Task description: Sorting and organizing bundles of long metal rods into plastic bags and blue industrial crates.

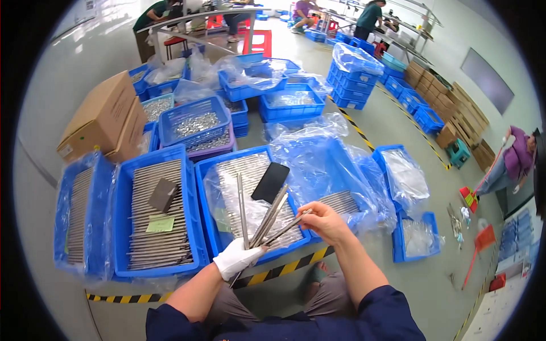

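My left hand, in a white glove, is closed around a bundle of several long metal rods that fan out away from me. My bare right hand pinches the far end of one rod that leans to the right from the bundle. Both hands are over the front edge of a blue bin lined with clear plastic and holding more rods. A black smartphone lies on those rods. To the right, another plastic-lined blue bin contains a short row of rods.
Left of me, a blue bin of rods carries a dark block and a green note. Cardboard boxes and bins of small metal parts stand behind. At right, a person holds a broom near a red dustpan.
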Available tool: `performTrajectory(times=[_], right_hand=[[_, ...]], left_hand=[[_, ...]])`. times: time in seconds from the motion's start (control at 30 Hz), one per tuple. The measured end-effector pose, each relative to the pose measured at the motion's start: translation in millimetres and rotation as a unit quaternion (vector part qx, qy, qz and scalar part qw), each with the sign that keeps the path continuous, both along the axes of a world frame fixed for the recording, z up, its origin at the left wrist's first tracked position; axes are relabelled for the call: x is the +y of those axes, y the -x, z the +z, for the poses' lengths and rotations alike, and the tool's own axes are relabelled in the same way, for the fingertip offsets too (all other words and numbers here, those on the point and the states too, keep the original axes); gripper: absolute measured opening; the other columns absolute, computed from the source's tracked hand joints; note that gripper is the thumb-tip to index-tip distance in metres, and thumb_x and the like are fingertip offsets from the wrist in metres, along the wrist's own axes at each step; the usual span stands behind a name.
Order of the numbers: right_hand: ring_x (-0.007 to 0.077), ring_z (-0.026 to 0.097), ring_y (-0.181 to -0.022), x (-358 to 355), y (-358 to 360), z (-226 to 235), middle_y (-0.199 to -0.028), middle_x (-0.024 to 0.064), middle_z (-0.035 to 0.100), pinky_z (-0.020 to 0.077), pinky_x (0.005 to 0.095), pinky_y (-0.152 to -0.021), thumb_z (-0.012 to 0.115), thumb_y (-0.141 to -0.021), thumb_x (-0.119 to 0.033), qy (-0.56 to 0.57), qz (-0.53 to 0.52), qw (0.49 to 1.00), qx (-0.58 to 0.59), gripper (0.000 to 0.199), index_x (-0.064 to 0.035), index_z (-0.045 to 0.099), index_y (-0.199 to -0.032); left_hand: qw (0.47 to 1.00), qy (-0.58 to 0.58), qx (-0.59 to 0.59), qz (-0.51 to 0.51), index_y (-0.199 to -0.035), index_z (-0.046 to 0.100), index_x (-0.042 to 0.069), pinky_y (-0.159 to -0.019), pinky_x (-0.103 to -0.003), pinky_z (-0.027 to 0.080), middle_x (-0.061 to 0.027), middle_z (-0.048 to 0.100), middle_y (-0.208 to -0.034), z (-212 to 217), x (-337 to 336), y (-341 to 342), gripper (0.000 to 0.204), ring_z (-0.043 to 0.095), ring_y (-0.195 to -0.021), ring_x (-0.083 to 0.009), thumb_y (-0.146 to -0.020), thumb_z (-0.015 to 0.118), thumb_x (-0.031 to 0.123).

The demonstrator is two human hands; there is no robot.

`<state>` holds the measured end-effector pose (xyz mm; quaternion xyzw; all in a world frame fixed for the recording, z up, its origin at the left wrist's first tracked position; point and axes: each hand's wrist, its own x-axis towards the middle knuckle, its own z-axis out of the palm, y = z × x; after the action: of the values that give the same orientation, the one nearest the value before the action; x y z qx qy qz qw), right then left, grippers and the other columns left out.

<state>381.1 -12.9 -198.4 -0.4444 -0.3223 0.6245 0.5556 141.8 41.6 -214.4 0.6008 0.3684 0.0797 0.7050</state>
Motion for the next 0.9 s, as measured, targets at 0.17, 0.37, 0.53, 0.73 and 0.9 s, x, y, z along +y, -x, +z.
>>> performTrajectory(times=[0.17, 0.37, 0.53, 0.73, 0.9], right_hand=[[0.0085, 0.053, -0.070, -7.3, 41.3, -12.7, -0.079, 0.0040, 0.058, 0.0429, 0.0211, -0.064, 0.059, -0.075, -0.008, 0.026, 0.050, 0.991, -0.124, 0.020, -0.0033, 0.056, -0.095], [0.0075, 0.052, -0.068, -2.6, 44.9, -18.4, -0.075, 0.0016, 0.057, 0.0418, 0.0206, -0.063, 0.059, -0.076, -0.013, 0.012, 0.007, 0.993, -0.114, 0.022, -0.0036, 0.057, -0.096], [0.0075, 0.051, -0.068, -7.5, 67.7, -31.8, -0.077, 0.0023, 0.057, 0.0413, 0.0213, -0.062, 0.058, -0.077, -0.016, 0.054, 0.036, 0.993, -0.097, 0.023, -0.0045, 0.057, -0.096], [0.0079, 0.051, -0.065, -0.1, 38.9, -21.7, -0.073, 0.0012, 0.054, 0.0422, 0.0218, -0.061, 0.057, -0.079, -0.020, 0.061, -0.002, 0.998, -0.005, 0.019, -0.0038, 0.056, -0.089], [0.0073, 0.053, -0.062, -9.7, 51.9, -23.1, -0.070, 0.0011, 0.055, 0.0434, 0.0200, -0.056, 0.059, -0.078, -0.026, 0.149, 0.181, 0.972, 0.023, 0.024, -0.0038, 0.056, -0.085]], left_hand=[[0.999, 0.030, -0.022, 0.002, -0.084, 0.053, 0.005, -0.046, -0.020, 0.034, 0.0017, 0.048, -0.061, 0.4, -6.6, -10.1, 0.019, 0.043, -0.052, -0.0061, -0.078, 0.057, 0.022], [0.989, 0.061, -0.068, 0.115, -0.090, 0.053, 0.005, -0.048, -0.019, 0.036, 0.0003, 0.050, -0.065, 2.8, -9.2, -5.8, 0.021, 0.046, -0.055, -0.0069, -0.081, 0.054, 0.024], [0.982, 0.088, -0.103, 0.130, -0.090, 0.054, 0.006, -0.047, -0.018, 0.035, 0.0008, 0.050, -0.065, -2.0, -11.2, -11.0, 0.022, 0.046, -0.054, -0.0063, -0.080, 0.055, 0.025], [0.975, 0.072, -0.121, 0.174, -0.091, 0.055, 0.005, -0.053, -0.019, 0.038, 0.0003, 0.053, -0.072, -7.9, -2.8, -5.9, 0.018, 0.047, -0.059, -0.0056, -0.079, 0.057, 0.019], [0.968, 0.101, -0.169, 0.155, -0.095, 0.052, 0.004, -0.063, -0.021, 0.043, -0.0019, 0.055, -0.082, -0.9, -2.8, -9.0, 0.020, 0.053, -0.072, -0.0085, -0.077, 0.058, 0.013]])
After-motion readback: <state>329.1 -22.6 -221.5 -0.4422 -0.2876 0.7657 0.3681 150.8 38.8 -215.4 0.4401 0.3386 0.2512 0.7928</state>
